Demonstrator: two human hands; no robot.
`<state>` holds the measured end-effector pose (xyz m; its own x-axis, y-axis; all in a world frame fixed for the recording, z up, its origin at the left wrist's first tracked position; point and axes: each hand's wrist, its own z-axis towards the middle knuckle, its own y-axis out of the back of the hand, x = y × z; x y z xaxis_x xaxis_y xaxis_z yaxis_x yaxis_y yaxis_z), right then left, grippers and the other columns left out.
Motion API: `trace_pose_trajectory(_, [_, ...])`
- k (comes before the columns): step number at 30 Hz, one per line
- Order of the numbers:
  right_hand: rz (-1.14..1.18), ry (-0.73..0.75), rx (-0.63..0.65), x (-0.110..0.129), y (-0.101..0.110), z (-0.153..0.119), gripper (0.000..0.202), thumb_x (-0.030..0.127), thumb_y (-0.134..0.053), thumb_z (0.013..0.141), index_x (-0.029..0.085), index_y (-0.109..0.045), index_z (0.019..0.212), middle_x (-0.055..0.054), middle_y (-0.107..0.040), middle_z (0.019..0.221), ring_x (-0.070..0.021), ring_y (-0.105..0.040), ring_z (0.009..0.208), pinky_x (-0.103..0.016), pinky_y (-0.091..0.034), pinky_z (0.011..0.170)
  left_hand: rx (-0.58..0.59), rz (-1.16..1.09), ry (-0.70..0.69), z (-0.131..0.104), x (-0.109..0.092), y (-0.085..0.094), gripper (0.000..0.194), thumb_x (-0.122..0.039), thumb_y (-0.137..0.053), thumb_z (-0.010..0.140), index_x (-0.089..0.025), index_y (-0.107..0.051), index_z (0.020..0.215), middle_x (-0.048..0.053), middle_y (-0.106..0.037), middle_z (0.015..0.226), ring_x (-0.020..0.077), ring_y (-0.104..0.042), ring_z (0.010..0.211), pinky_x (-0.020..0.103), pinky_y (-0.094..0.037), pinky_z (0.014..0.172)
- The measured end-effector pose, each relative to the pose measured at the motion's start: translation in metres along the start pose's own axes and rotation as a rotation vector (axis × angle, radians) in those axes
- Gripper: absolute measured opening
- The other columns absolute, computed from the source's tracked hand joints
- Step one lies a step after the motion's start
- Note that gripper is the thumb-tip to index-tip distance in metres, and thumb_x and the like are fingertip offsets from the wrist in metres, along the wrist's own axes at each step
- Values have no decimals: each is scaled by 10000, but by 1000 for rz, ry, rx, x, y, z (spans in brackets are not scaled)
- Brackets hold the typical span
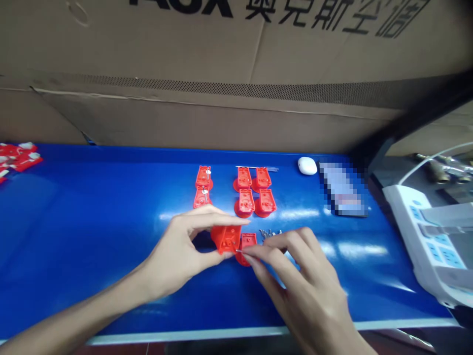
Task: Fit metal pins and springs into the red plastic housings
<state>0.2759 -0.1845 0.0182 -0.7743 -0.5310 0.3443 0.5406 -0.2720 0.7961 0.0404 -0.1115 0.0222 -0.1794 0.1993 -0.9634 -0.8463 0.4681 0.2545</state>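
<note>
My left hand (181,246) grips a red plastic housing (227,238) between thumb and fingers, its hollow side turned toward me. In a pinch of thumb and forefinger, my right hand (303,281) has a small metal pin (240,251), its tip at the lower right edge of that housing. Just behind the pin, another red housing (248,240) sits on the table. Beyond my right fingers lies a small pile of metal pins (269,233). Farther back stand several similar red housings (246,201), and two at the left (202,195) have metal and white parts in them.
The blue table (111,207) ends at a pale front edge. Cardboard (207,118) walls off the back. A white rounded case (307,165) and a blurred-out flat device (342,190) lie at back right. A white machine (428,236) stands right; red parts (16,158) lie far left.
</note>
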Motion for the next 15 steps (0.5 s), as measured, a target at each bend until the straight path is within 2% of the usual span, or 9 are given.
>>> trace_pose_trajectory(3, [8, 1, 8, -2, 1, -2, 216, 124, -710, 1028, 220, -744, 1219, -67, -727, 1054, -207, -615, 933, -352, -554, 805, 2, -107, 72, 0, -1, -1, 455, -124, -909, 837, -265, -839, 1263, 61, -824, 1210, 248, -808, 1083, 410, -692, 991])
trace_pose_trajectory(7, [8, 6, 21, -3, 5, -3, 249, 103, -694, 1028, 219, -731, 1246, -72, -741, 1075, -214, -637, 958, -366, -570, 820, 77, -278, 187, 1, -3, -1, 585, -151, -969, 795, -250, -792, 1343, 75, -863, 1184, 281, -844, 1074, 469, -703, 1025])
trace_pose_trajectory(12, [13, 11, 20, -3, 8, -3, 252, 110, -707, 1022, 223, -732, 1246, -65, -746, 1074, -210, -642, 956, -363, -569, 824, 108, -326, 181, 2, -3, -1, 455, -145, -898, 883, -236, -798, 1317, 90, -868, 1201, 292, -848, 1117, 475, -714, 1020])
trace_pose_trajectory(15, [21, 4, 14, -2, 8, -3, 256, 106, -731, 1007, 222, -737, 1235, -60, -750, 1061, -212, -649, 950, -363, -559, 827, 98, -320, 179, 2, -2, 0, 449, -153, -913, 870, -240, -811, 1299, 81, -868, 1197, 300, -850, 1099, 473, -726, 990])
